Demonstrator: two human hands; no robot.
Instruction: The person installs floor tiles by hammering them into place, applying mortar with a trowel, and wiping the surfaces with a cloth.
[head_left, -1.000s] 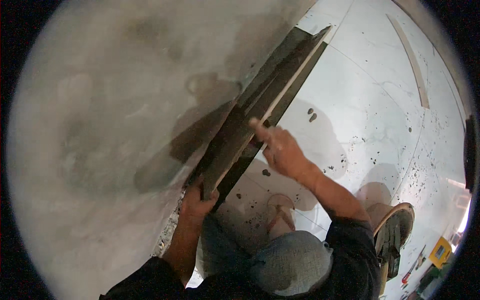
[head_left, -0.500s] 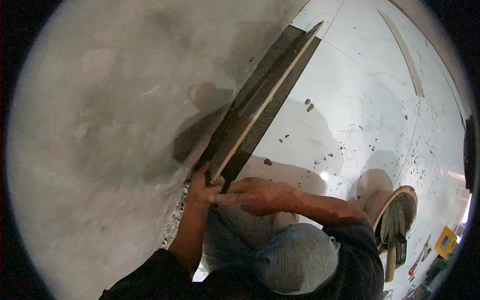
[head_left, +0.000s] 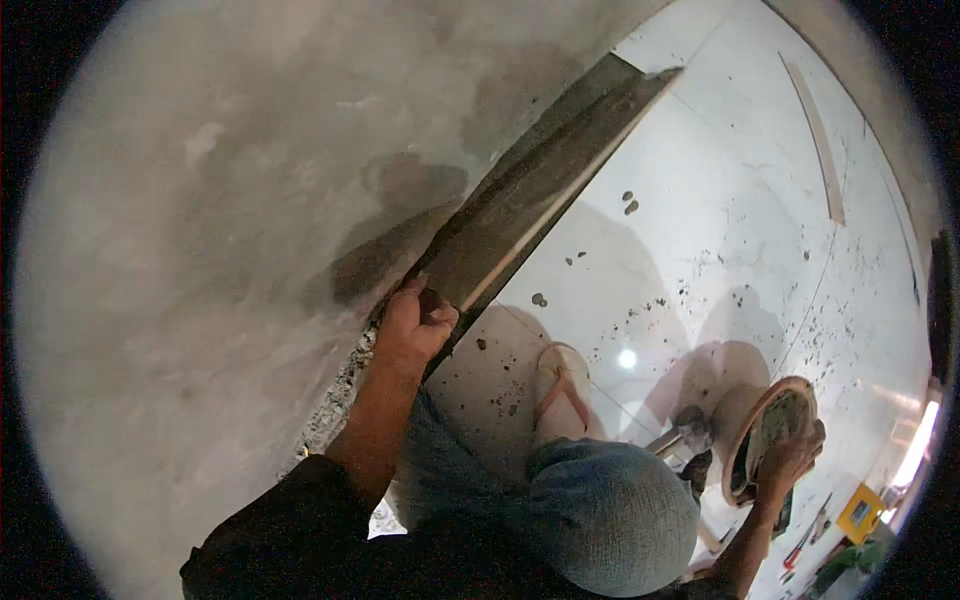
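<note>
My left hand (head_left: 418, 322) is closed on the near end of a long, narrow brown strip (head_left: 530, 205) with a pale edge, at the foot of the wall. The strip leans over a darker band (head_left: 470, 335) on the floor. Far off to the right, my right hand (head_left: 790, 462) is at the mouth of a round bucket (head_left: 733, 470) that holds grey, mortar-like material. Its fingers are curled, and what they grip is hidden. Beside the bucket lies a mallet (head_left: 692, 425) with a grey head.
A plastered wall (head_left: 220, 230) fills the left, with rough rubble (head_left: 340, 405) along its base. Crumbs and dark clumps (head_left: 630, 203) dot the white tiled floor (head_left: 640, 270). My sandalled foot (head_left: 562, 385) stands mid-floor. A thin pale batten (head_left: 815, 140) and a yellow object (head_left: 860, 513) lie right.
My right hand has left the strip's near end and swung right to the bucket. The strip now lies tilted flatter, covering more of the dark band. My left hand stays on it.
</note>
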